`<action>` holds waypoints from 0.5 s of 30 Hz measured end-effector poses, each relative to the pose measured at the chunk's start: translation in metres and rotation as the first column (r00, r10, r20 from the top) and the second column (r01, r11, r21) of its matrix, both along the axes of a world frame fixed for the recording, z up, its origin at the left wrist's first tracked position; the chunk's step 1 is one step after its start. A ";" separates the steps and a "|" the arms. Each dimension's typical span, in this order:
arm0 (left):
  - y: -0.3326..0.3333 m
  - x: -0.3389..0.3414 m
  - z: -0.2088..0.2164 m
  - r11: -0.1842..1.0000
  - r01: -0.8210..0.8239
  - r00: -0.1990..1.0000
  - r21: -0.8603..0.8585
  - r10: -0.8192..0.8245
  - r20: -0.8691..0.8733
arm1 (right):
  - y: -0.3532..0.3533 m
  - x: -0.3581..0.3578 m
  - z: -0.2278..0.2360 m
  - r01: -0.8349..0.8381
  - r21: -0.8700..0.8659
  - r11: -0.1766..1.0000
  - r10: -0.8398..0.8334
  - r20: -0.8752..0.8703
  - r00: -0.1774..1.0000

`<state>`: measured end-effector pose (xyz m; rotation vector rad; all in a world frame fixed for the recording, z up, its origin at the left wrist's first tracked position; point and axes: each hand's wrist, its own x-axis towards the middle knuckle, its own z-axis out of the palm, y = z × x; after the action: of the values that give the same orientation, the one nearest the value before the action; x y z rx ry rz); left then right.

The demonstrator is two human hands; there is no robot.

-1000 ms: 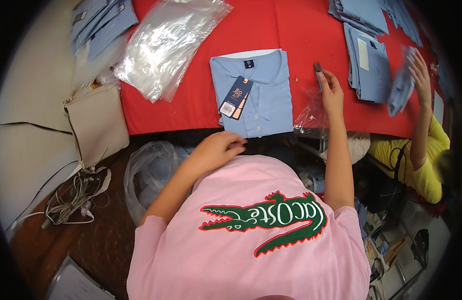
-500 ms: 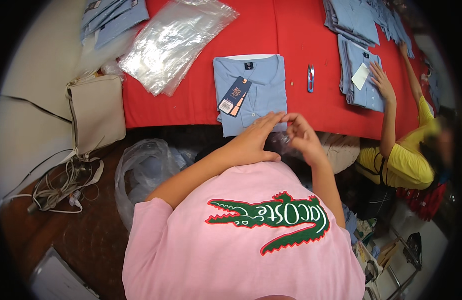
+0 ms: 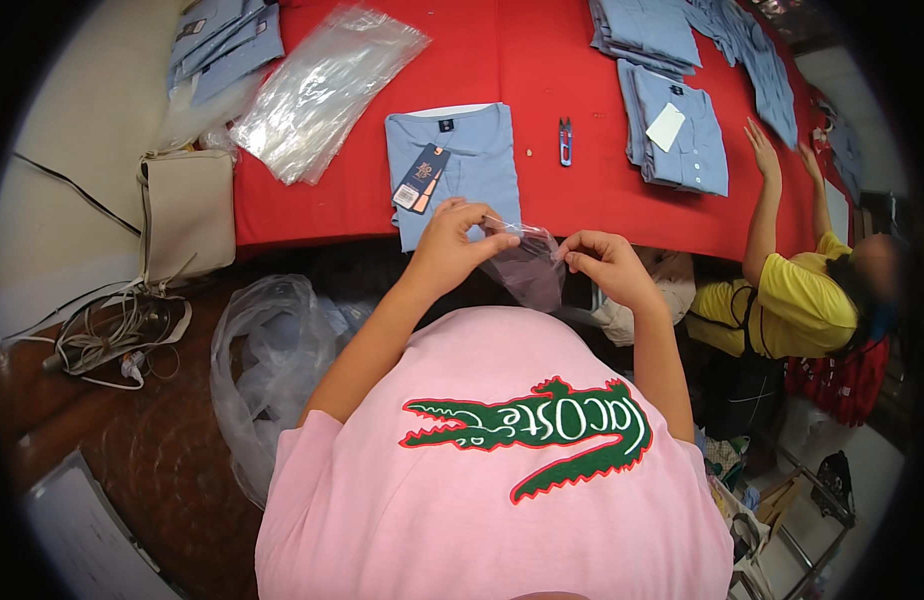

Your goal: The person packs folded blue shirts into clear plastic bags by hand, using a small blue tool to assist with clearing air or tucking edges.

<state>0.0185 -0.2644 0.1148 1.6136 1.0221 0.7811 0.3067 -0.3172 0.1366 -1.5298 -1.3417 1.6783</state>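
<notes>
Between my hands hangs a clear plastic bag [image 3: 530, 268], just off the table's near edge. My left hand [image 3: 460, 243] pinches one side of its top. The thumb and fingers of my right hand [image 3: 607, 265] grip the opposite side. Beyond them a folded light-blue shirt [image 3: 482, 150] lies on the red-covered table [image 3: 322, 215], its lower edge partly behind my left hand. A dark paper hang tag [image 3: 419, 180] rests on the shirt's front.
Flat clear bags [image 3: 322, 90] lie at the back left, near packed blue shirts [image 3: 227, 45]. Blue-handled thread snips [image 3: 565, 142] lie right of the shirt. Farther right are stacked folded shirts [image 3: 672, 130] and a co-worker in yellow [image 3: 802, 300]. A beige bag [image 3: 187, 215] hangs at left.
My hands have moved apart, and the clear bag now shows stretched between them. The co-worker's hand has left the folded stack and moved right. The whole view has shifted slightly.
</notes>
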 end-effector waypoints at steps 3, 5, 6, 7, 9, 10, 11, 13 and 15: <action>-0.009 0.008 0.007 0.911 0.030 0.949 -0.411 0.103 0.297 | -0.006 0.013 -0.003 0.128 0.101 0.987 -0.115 -0.129 0.985; -0.013 0.017 0.012 0.915 0.004 0.935 -0.404 0.140 0.325 | -0.007 0.008 0.001 0.242 0.158 0.957 -0.208 -0.203 0.957; -0.016 0.022 0.014 0.916 -0.010 0.928 -0.400 0.158 0.339 | -0.009 0.002 0.005 0.234 0.310 0.922 -0.236 -0.033 0.971; -0.020 0.026 0.016 0.920 -0.047 0.917 -0.389 0.194 0.348 | -0.011 -0.010 0.013 0.191 0.450 0.872 -0.275 0.128 0.953; -0.031 0.036 0.021 0.922 -0.116 0.890 -0.370 0.262 0.373 | -0.020 -0.037 0.030 0.141 0.590 0.795 -0.387 0.314 0.867; -0.036 0.040 0.023 0.920 -0.123 0.892 -0.373 0.267 0.364 | -0.022 -0.037 0.026 0.054 0.618 0.784 -0.377 0.405 0.833; -0.040 0.043 0.025 0.918 -0.126 0.895 -0.376 0.269 0.356 | -0.025 -0.037 0.017 -0.032 0.636 0.771 -0.374 0.492 0.786; -0.048 0.046 0.028 0.904 -0.119 0.889 -0.411 0.282 0.361 | -0.027 -0.028 -0.006 -0.186 0.597 0.780 -0.318 0.635 0.704; -0.057 0.045 0.028 0.877 -0.081 0.872 -0.473 0.292 0.394 | -0.032 0.007 -0.032 -0.064 0.632 0.772 -0.392 0.553 0.735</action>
<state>0.0639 -0.3213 0.1427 0.8828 0.9356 0.9269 0.3132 -0.3497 0.1050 -1.7989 -1.7784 0.4216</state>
